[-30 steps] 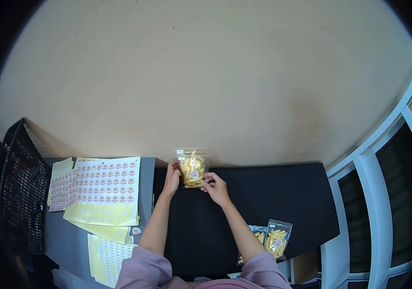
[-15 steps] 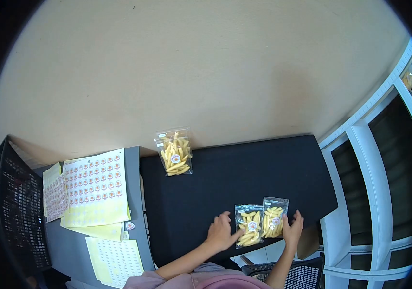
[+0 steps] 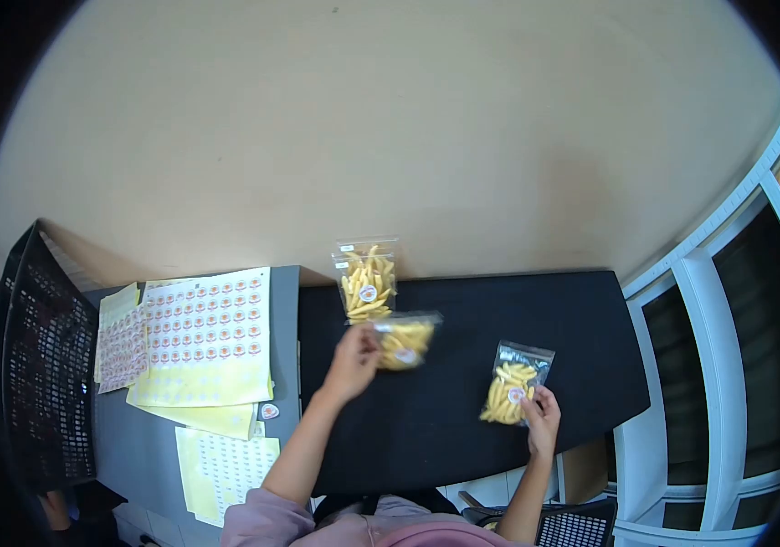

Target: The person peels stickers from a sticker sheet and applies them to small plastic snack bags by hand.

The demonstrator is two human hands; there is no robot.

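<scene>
My left hand (image 3: 354, 361) grips a clear bag of yellow sticks (image 3: 405, 343) by its left edge; the bag is slightly blurred and tilted. Just beyond it, a bag with a round sticker (image 3: 368, 284) lies at the far edge of the black table, with another bag's top edge showing behind it. On the right, my right hand (image 3: 543, 415) pinches the lower right side of a third bag of yellow sticks (image 3: 511, 387), which also bears a round sticker.
A grey table (image 3: 144, 447) on the left holds sticker sheets (image 3: 212, 333) and a loose sticker (image 3: 269, 411). A black basket (image 3: 48, 365) stands at far left. White shelving (image 3: 709, 383) curves along the right. A beige wall rises behind the black table (image 3: 445, 456).
My left hand has carried one bag up and left, close to the far bags. My right hand has shifted the other bag slightly left and away from me. The view has moved a little.
</scene>
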